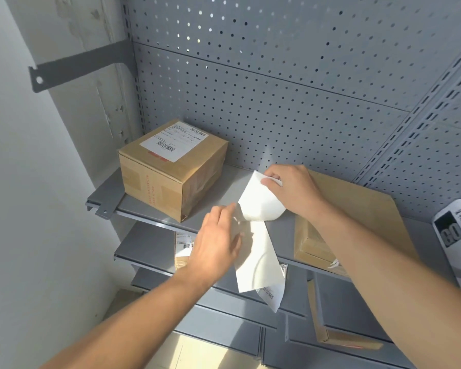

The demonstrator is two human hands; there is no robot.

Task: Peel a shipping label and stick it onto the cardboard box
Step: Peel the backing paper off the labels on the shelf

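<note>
**Peeling the label mid-air**

We hold the shipping label [260,201] before the shelf [232,182]; right hand [290,187] pinches its 12 o'clock corner, left hand [216,235] grasps the backing. Thin, floppy, sticky: grip edges only. The unlabelled cardboard box [357,206] waits at 3 o'clock.

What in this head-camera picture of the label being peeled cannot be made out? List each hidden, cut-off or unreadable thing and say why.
- Shipping label: its printed face is turned away; only a barcode strip shows low down.
- Flat cardboard box: partly covered by the right hand and forearm.
- Labelled box: label text too small to read.
- Printed roll: cut off by the right edge.
- Left hand: fingers hidden behind the paper.
</note>
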